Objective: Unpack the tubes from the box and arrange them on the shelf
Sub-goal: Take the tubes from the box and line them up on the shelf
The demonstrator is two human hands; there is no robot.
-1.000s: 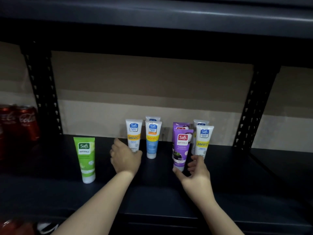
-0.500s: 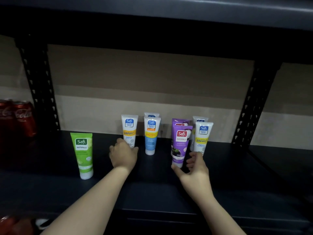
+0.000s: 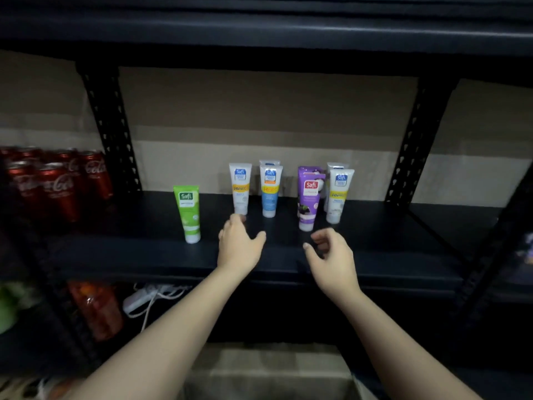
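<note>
Both hands are empty: the left hand (image 3: 239, 246) hovers with loosely spread fingers just in front of the white tube (image 3: 240, 189), and the right hand (image 3: 331, 255) hangs with half-curled fingers just short of the purple tube (image 3: 308, 202), neither touching anything as far as the view shows. The tubes stand cap-down on the dark shelf (image 3: 375, 255): a green tube (image 3: 188, 213) alone at the left and nearer the front edge, then the white one, a blue tube (image 3: 270, 192) with another behind it, the purple one with its twin behind, and a yellow-banded tube (image 3: 338, 194) at the right. Cola cans (image 3: 57, 183) fill the next bay. An open box (image 3: 268, 376) sits below between the forearms; its contents cannot be made out. The placing looks finished for this batch, so the sensible step is to draw the hands straight back and low, wrists clear of the front caps, since these narrow tubes would topple at a nudge. The green tube may want sliding back into line.
</note>
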